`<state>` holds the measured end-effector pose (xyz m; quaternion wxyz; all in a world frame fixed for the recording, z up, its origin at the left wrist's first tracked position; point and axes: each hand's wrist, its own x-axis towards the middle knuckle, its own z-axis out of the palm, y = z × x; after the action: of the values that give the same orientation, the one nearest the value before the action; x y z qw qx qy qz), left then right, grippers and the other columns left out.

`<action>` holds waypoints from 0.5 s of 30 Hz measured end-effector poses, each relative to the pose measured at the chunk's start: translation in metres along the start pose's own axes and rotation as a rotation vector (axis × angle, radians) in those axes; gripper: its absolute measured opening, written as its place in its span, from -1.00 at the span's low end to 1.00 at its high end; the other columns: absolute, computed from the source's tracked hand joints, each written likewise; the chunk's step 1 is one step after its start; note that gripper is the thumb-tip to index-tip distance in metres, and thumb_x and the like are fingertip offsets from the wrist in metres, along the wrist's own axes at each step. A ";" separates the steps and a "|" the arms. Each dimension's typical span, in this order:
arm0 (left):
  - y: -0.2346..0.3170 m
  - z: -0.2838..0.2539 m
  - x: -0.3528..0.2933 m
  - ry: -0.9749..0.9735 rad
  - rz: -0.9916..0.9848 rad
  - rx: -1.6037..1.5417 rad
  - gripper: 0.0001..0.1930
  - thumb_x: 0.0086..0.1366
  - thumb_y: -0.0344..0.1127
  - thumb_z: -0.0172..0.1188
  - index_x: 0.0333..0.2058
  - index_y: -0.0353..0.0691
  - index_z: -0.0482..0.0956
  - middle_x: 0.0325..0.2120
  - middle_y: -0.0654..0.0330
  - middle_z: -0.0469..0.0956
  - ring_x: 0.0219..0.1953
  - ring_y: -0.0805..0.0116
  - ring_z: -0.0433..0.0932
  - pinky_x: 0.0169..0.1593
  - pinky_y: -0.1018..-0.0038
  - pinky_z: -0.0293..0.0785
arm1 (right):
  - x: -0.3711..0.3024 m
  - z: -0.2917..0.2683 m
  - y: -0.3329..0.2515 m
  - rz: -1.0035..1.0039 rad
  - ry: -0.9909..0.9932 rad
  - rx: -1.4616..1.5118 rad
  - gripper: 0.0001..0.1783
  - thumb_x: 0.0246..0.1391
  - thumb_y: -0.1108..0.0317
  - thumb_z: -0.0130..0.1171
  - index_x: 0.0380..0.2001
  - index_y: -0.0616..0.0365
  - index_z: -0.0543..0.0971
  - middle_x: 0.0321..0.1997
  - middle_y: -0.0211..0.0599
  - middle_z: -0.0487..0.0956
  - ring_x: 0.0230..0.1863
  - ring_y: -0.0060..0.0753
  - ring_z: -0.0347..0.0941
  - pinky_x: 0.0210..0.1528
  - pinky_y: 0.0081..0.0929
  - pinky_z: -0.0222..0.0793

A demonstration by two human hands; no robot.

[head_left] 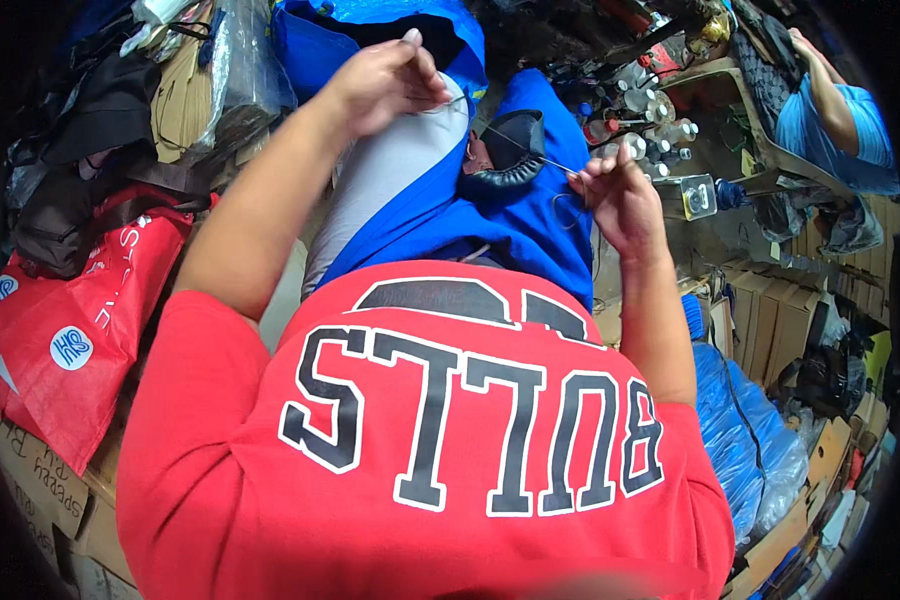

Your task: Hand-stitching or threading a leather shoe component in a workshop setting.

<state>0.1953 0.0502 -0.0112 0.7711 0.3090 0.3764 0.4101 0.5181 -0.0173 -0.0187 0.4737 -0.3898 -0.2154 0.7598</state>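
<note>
A black shoe (508,152) lies on a blue cloth (530,215) spread over my lap. My left hand (385,82) is raised above it, fingers pinched on a thin thread (518,143) that runs taut across the shoe. My right hand (620,198) sits just right of the shoe, fingers pinched on the other end of the thread, possibly with a needle; it is too fine to tell. My red shirt (430,430) with large black letters fills the lower picture.
A red bag (70,330) and dark bags lie at left beside cardboard boxes (40,480). Small bottles (640,110) crowd a surface beyond the shoe. Another person in a light blue shirt (830,125) works at top right. Blue plastic bags (750,430) and boxes stand at right.
</note>
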 end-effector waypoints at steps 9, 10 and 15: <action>0.024 -0.016 -0.043 0.175 0.729 1.449 -0.57 -0.04 -0.35 0.29 -0.10 -0.16 0.52 -0.17 0.08 0.47 -0.03 0.15 0.41 0.07 0.37 0.32 | 0.010 0.018 -0.052 -0.205 -0.095 -1.097 -0.36 -0.04 0.32 0.26 0.16 0.02 0.34 -0.14 -0.40 0.40 -0.16 -0.59 0.30 -0.11 -0.66 0.23; 0.012 0.011 -0.044 0.026 0.667 1.448 -0.60 -0.03 -0.31 0.30 -0.15 -0.19 0.53 -0.19 0.08 0.47 -0.06 0.13 0.43 0.03 0.36 0.34 | 0.024 0.039 -0.048 -0.177 -0.180 -1.170 -0.41 -0.04 0.28 0.28 0.10 0.04 0.39 -0.24 -0.45 0.40 -0.26 -0.61 0.28 -0.21 -0.66 0.21; -0.048 0.057 -0.027 -0.360 0.478 1.463 -0.72 0.02 -0.26 0.31 -0.29 -0.22 0.54 -0.26 0.10 0.47 -0.22 0.08 0.49 -0.15 0.30 0.43 | 0.057 0.077 -0.031 -0.070 -0.218 -1.731 -0.65 -0.04 0.15 0.29 -0.35 0.20 0.48 -0.64 -0.57 0.31 -0.57 -0.67 0.18 -0.53 -0.62 0.10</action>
<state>0.2520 -0.0053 -0.0104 0.3122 0.8718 0.3434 0.1569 0.4594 0.0503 0.0271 0.0109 -0.5310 -0.7729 0.3473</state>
